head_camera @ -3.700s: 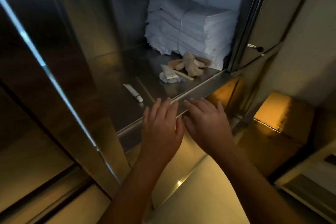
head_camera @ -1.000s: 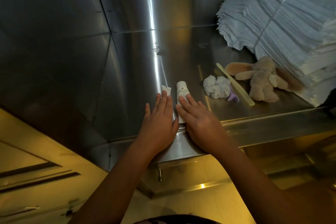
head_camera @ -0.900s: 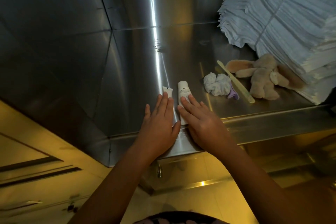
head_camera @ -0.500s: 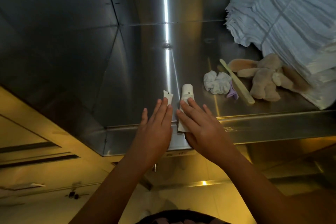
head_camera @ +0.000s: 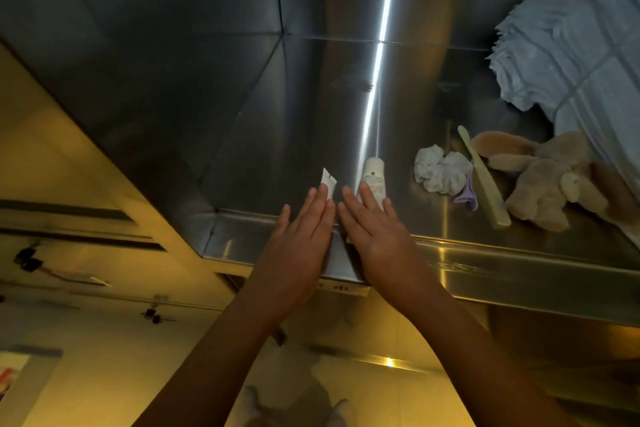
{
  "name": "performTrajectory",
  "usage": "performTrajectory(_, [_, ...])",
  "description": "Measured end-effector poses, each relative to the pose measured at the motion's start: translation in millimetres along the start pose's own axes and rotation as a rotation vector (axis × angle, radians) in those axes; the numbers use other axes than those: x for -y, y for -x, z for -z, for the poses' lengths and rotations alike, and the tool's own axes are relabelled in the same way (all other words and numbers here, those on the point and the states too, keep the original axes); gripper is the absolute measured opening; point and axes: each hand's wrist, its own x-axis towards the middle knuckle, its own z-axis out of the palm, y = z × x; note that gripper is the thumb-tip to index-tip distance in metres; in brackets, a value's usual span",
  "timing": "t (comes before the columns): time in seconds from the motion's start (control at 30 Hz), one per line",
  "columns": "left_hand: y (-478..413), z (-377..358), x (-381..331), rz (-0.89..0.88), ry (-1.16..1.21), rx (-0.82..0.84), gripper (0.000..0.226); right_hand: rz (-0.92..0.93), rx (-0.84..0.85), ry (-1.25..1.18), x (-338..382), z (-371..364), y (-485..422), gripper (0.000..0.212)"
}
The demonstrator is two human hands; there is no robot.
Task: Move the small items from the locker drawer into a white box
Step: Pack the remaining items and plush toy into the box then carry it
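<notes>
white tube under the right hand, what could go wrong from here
1. The right hand lies flat on the white tube, not gripping it. The tube's near end reaches the shelf's front lip, so it may slide off and drop.
2. The left hand only touches the small sachet with straight fingertips, so it could skid away on the smooth metal.

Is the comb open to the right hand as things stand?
Probably yes: the right hand lies flat on the white tube, gripping nothing; only a crumpled cloth sits between it and the comb.
</notes>
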Motion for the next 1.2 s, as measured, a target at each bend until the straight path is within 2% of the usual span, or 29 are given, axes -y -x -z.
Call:
performTrajectory(0.2, [16, 4, 1, 0.027, 0.091, -0.117, 0.067, 0.095, -0.057, -0.023, 4, 9, 5, 0.070])
performTrajectory(0.27, [22, 6, 3, 0.017, 0.081, -0.178, 0.074, 0.128, -0.076, -0.020, 11, 11, 8, 0.069])
performTrajectory(0.33, [31, 10, 2, 0.003, 0.030, -0.266, 0.082, 0.157, -0.103, -0.017, 20, 13, 11, 0.062])
performTrajectory(0.43, [47, 18, 3, -0.023, -0.028, -0.342, 0.072, 0.174, -0.131, -0.018, 36, 17, 15, 0.050])
performTrajectory(0.57, [68, 27, 5, -0.022, -0.044, -0.366, 0.078, 0.137, -0.123, -0.013, 64, 20, 24, 0.059])
performTrajectory(0.73, [113, 36, 13, -0.041, 0.031, -0.376, 0.061, 0.153, -0.132, 0.021, 103, 20, 40, 0.062])
performTrajectory(0.9, [159, 42, 24, -0.021, 0.071, -0.392, 0.059, 0.182, -0.104, 0.025, 146, 10, 52, 0.052])
performTrajectory(1.03, [195, 44, 39, 0.029, 0.058, -0.426, 0.065, 0.222, -0.110, 0.010, 180, 2, 55, 0.060])
performTrajectory(1.2, [247, 52, 69, 0.138, 0.044, -0.443, 0.054, 0.343, -0.133, -0.047, 229, -8, 48, 0.050])
